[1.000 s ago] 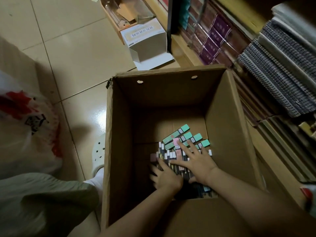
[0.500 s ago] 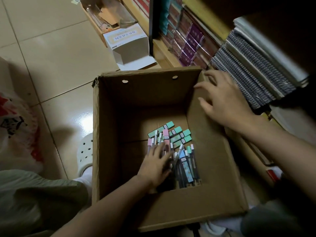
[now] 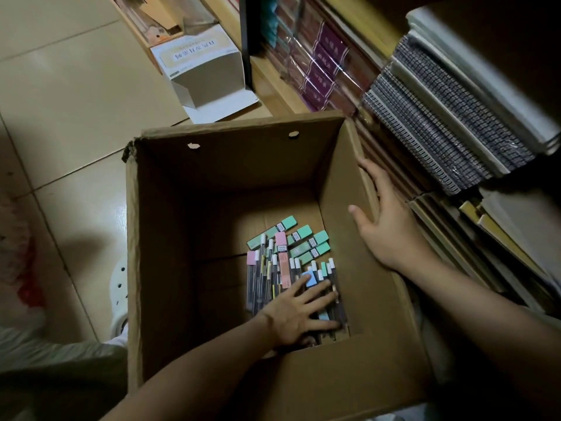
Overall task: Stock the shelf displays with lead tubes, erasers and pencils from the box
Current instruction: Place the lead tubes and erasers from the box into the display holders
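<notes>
An open cardboard box [image 3: 170, 268] stands on the floor. On its bottom lies a pile of lead tubes [image 3: 282, 262], green, pink and clear with white caps. My left hand [image 3: 299, 314] lies flat on the near end of the pile, fingers spread and straight. My right hand [image 3: 385, 220] holds the box's right wall at the rim, thumb inside, fingers along the outside.
Shelves on the right hold spiral notebooks [image 3: 440, 132] and purple wrapped packs [image 3: 324, 65]. A white open carton [image 3: 206, 71] and a clear display case [image 3: 164, 16] sit on the tiled floor beyond the box. A white clog [image 3: 120, 287] is left of the box.
My right hand left the pile, rose out of the box and came down onto its right wall. My left hand slid right across the tubes, fingers spreading.
</notes>
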### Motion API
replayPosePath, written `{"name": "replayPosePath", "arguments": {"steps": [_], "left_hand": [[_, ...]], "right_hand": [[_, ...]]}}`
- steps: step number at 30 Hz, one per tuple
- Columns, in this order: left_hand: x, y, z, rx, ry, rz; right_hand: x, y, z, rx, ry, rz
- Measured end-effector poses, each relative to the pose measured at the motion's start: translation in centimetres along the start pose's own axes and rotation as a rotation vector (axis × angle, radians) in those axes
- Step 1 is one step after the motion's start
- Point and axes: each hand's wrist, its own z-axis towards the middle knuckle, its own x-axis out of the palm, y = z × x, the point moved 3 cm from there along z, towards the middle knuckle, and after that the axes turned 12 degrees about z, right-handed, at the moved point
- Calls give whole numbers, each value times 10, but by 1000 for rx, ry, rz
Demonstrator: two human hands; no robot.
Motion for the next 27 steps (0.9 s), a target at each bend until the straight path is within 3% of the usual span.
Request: {"name": "replayPosePath", "arguments": {"steps": [7,13,18,21,27], "left_hand": [[18,25,-21,-72,-23,-73],[17,30,-34,-272,23,-103],[20,1,-34,93,57,31],[25,8,-33,56,73,90],[15,28,-30,-45,53,-9]], "right_hand": [[0,0,-1,-15,-15,27],[0,3,0,-1,-6,64],[0,4,0,-2,-1,78],[0,4,0,0,0,80],[-1,6,0,-15,-1,76]]}}
